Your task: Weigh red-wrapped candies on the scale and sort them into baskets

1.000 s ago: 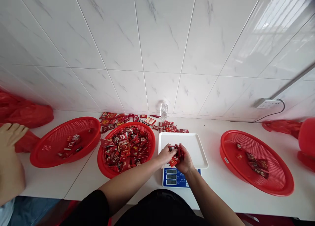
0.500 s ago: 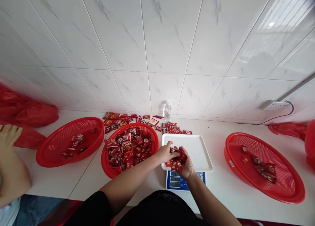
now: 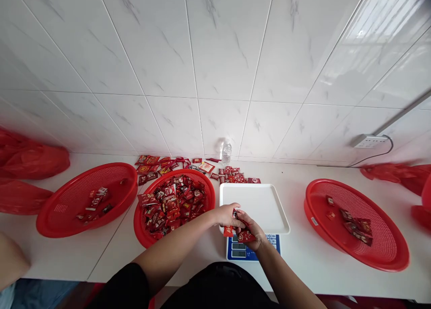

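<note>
My left hand (image 3: 227, 215) and my right hand (image 3: 255, 234) meet over the near left corner of a white tray (image 3: 259, 201), which sits on a blue-panelled weighing scale (image 3: 239, 254). Both are closed on small red packets (image 3: 246, 236), and an orange-red one (image 3: 228, 231) hangs under my left fingers. How the packets divide between the two hands is partly hidden. Just left of my hands, a round red basket (image 3: 137, 224) holds a heap of similar wrapped packets (image 3: 185, 197).
Another red basket (image 3: 50, 210) with a few packets stands at the left, a third (image 3: 400, 255) at the right. Loose packets (image 3: 234, 176) and a clear bottle (image 3: 226, 153) lie along the tiled wall. Red bags (image 3: 37, 158) and another person's arm (image 3: 11, 259) are far left.
My hands have come closer together and dropped slightly, with fewer packets showing. The other person's hand has left view, only the arm remaining. The whole view has shifted slightly.
</note>
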Motion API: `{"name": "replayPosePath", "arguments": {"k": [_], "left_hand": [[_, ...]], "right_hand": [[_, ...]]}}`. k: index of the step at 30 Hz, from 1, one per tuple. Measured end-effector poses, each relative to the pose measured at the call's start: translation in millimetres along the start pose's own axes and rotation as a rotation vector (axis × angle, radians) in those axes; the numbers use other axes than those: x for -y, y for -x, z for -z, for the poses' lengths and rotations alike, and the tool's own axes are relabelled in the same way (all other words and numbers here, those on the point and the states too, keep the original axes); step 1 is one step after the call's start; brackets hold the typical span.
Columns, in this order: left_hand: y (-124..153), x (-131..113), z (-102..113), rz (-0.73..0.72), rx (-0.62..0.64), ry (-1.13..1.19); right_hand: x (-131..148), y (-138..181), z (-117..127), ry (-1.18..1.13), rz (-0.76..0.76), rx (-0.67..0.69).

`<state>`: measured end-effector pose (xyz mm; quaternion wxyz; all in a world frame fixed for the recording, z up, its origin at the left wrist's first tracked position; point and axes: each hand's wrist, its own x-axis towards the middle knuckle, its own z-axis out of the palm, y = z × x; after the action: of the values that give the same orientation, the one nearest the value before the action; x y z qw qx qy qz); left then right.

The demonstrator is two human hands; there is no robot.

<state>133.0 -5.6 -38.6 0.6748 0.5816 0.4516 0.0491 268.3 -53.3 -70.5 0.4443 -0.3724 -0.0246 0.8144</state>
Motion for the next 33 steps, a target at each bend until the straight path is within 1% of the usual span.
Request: {"name": "replayPosePath", "arguments": {"k": [3, 5, 7, 9, 11, 12, 14, 16, 18, 21, 23, 25, 27, 28, 29, 30, 32, 33], "left_hand": [[4, -1, -5, -0.035, -0.058, 0.059], [6, 0, -6, -0.040, -0.151, 0.041], [7, 1, -4, -0.051, -0.296, 0.008], [6, 3, 1, -0.096, -0.487, -0.040], [4, 4, 7, -0.152, -0.676, -0.135], [3, 5, 10, -0.177, -0.749, -0.202], [2, 6, 11, -0.220, -0.828, -0.329], [2, 7, 6, -0.265, -0.838, -0.395], [2, 8, -4, -0.299, -0.804, -0.400], [3, 12, -20, -0.296, -0.729, -0.303], [4, 16, -21, -0.292, -0.650, -0.181], [7, 24, -10, -0.299, -0.597, -0.074], [13, 39, 13, -0.245, -0.641, -0.071], [17, 48, 26, -0.180, -0.699, -0.124], [21, 59, 40, -0.062, -0.736, -0.229], [26, 72, 52, 0.075, -0.713, -0.357], [36, 97, 69, 0.192, -0.647, -0.414], [40, 109, 73, 0.237, -0.605, -0.445]], "right_hand": [[3, -2, 2, 0.015, 0.051, -0.010], [8, -3, 6, 0.003, 0.066, -0.028], [14, -3, 11, -0.017, 0.063, -0.040], [19, 1, 16, -0.032, 0.045, -0.041], [21, 7, 17, -0.037, 0.018, -0.032], [20, 11, 15, -0.029, 0.002, -0.016], [14, 18, 10, 0.006, -0.040, 0.030], [4, 22, 3, 0.039, -0.075, 0.069], [-6, 24, -2, 0.064, -0.086, 0.088], [-12, 23, 1, 0.089, -0.060, 0.089], [-10, 22, 8, 0.074, -0.039, 0.039], [-3, 24, 16, 0.044, -0.021, -0.016], [5, 29, 25, 0.029, -0.012, -0.029], [9, 32, 29, 0.022, -0.009, -0.029], [12, 36, 33, 0.014, -0.011, -0.030], [14, 39, 36, 0.002, -0.014, -0.036], [15, 45, 45, -0.032, -0.027, -0.057], [15, 47, 49, -0.052, -0.031, -0.070]]}}
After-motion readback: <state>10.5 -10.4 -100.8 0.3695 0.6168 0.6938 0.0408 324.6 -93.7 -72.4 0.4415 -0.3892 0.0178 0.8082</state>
